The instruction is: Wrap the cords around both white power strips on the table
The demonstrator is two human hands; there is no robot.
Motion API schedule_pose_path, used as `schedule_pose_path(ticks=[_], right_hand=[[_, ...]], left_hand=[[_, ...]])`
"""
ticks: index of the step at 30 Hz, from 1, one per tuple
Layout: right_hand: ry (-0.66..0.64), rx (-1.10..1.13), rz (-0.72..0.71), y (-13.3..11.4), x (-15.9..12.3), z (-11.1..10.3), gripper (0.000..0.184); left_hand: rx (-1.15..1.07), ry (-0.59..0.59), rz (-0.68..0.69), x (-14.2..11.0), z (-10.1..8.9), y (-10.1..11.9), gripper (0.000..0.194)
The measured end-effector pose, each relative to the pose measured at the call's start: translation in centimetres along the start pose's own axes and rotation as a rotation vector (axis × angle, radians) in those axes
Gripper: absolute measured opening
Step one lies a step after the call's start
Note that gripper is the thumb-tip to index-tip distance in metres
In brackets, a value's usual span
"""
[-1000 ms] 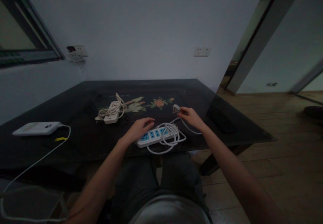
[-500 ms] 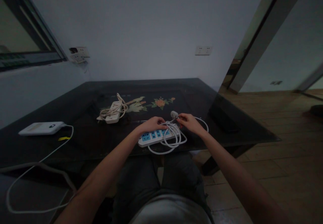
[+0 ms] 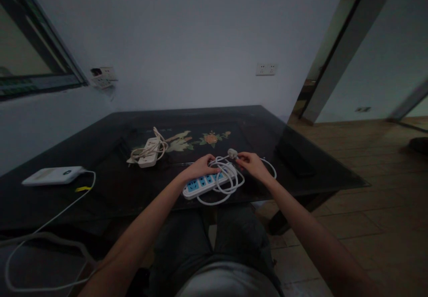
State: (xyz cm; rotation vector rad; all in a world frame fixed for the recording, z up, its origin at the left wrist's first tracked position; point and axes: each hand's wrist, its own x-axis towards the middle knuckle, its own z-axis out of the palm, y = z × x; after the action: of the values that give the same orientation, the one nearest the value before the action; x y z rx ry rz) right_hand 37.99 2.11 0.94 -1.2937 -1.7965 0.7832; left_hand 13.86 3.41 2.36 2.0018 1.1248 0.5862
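Observation:
A white power strip (image 3: 197, 191) with blue socket faces lies on the dark table near its front edge. Its white cord (image 3: 224, 195) is looped in a loose coil over the strip's right half. My left hand (image 3: 200, 167) is closed round the coil's upper left side, thumb across the loops. Between the fingertips of my right hand (image 3: 251, 164) is the neck of the cord's plug (image 3: 232, 153), which points up and to the left. Part of the cord trails behind my right wrist. My fingers hide some of the loops.
A second power strip (image 3: 149, 156), wrapped in its own cord, lies left of centre on the table (image 3: 187, 117). A white power bank (image 3: 50, 176) with a cable sits far left. A dark flat object (image 3: 296, 159) lies right. Wall sockets (image 3: 266, 69) are behind.
The view has tilted slightly. The plug has turned a little in my right hand, which has shifted slightly right. My left hand keeps its hold on the coil.

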Motion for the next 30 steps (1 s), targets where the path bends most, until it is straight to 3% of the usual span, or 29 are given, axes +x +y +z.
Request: schedule_pose_path(ticks=[7,16,30], right_hand=[[-0.004,0.015,0.008,-0.4,0.0,0.4,0.027],[0.016,-0.015,0.002,-0.5,0.1,0.6,0.028],[0.078,-0.122,-0.047,0.4,1.0,-1.8,0.031]], left_hand=[[0.036,0.075,-0.034,0.1,0.2,-0.1,0.052],[0.053,0.082,-0.077,0.2,0.0,-0.7,0.049],[-0.138,0.017,-0.076,0.6,-0.3,-1.3,0.037]])
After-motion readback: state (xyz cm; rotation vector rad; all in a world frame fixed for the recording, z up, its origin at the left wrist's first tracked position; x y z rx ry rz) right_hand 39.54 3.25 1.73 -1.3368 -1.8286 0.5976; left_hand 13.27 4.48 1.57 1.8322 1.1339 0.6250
